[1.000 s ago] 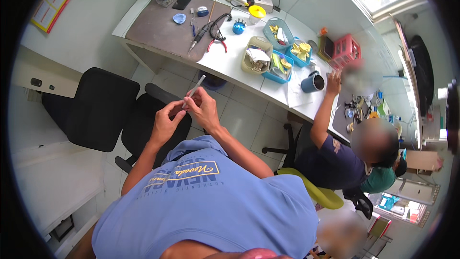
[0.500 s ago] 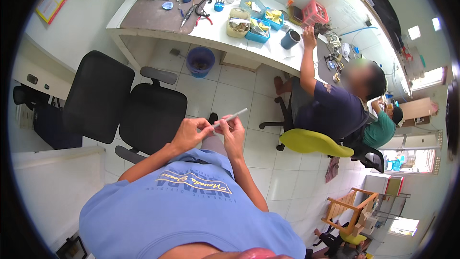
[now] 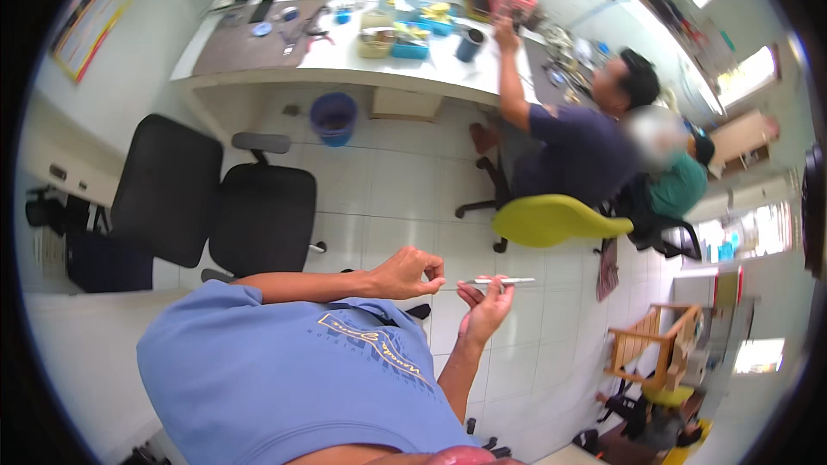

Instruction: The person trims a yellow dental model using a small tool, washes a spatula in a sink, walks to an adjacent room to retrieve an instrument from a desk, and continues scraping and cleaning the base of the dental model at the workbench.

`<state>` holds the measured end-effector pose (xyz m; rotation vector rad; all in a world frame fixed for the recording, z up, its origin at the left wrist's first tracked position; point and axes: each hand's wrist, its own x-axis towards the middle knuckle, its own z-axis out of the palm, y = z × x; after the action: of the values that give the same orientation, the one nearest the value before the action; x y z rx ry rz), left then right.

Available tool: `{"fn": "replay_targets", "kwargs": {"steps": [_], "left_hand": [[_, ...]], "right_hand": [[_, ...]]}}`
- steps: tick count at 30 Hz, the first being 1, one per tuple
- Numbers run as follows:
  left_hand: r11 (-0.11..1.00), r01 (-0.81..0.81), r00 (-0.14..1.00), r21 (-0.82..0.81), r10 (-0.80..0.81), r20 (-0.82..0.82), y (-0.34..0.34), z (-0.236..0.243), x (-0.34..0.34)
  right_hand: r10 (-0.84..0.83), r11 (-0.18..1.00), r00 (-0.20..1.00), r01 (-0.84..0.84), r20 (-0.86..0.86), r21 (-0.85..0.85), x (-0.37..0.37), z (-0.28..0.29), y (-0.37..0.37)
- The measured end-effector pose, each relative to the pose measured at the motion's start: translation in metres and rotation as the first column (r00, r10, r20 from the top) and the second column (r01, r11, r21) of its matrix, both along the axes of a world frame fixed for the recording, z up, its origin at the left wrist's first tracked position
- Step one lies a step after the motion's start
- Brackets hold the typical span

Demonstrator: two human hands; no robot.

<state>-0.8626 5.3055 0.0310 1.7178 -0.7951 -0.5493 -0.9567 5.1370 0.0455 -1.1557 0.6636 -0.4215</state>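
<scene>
My right hand [image 3: 484,306] holds a thin white stick [image 3: 515,281] level between thumb and fingers. Just left of it, apart from the stick, my left hand [image 3: 407,274] has curled, closed fingers; whether anything small is in them I cannot make out. Both hands are in the air in front of my blue shirt, over the white tiled floor [image 3: 396,172].
Ahead stands a cluttered white desk [image 3: 220,78]. A black chair [image 3: 258,220] and blue bucket [image 3: 333,118] are at left. A co-worker in dark blue [image 3: 568,155] sits on a lime-green chair [image 3: 560,220] at right, another in green [image 3: 680,181] beyond, near a wooden chair [image 3: 655,344].
My left hand has released the white stick and separated from my right hand, which still holds it. Both hands have moved rightward, and the view has swung, with the desk higher in the picture.
</scene>
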Motion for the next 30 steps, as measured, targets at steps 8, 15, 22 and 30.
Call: {"fn": "replay_targets", "kwargs": {"steps": [8, 15, 22, 30], "left_hand": [[0.93, 0.354, 0.897, 0.099, -0.307, -0.32, -0.169, -0.015, -0.059], [0.79, 0.602, 0.756, -0.118, -0.611, -0.235, -0.362, 0.015, -0.144], [0.734, 0.583, 0.681, -0.349, -0.676, -0.281, -0.503, 0.086, -0.218], [0.621, 0.756, 0.598, -0.207, -0.784, -0.169, -0.664, 0.043, -0.219]], "right_hand": [[-0.587, 0.803, 0.79, 0.595, 0.177, 0.01, -0.139, 0.028, -0.163], [-0.716, 0.619, 0.627, 0.774, 0.307, -0.134, -0.245, 0.083, -0.275], [-0.716, 0.579, 0.612, 0.789, 0.336, -0.205, -0.296, 0.086, -0.376], [-0.666, 0.673, 0.709, 0.705, 0.231, -0.224, -0.296, 0.037, -0.511]]}}
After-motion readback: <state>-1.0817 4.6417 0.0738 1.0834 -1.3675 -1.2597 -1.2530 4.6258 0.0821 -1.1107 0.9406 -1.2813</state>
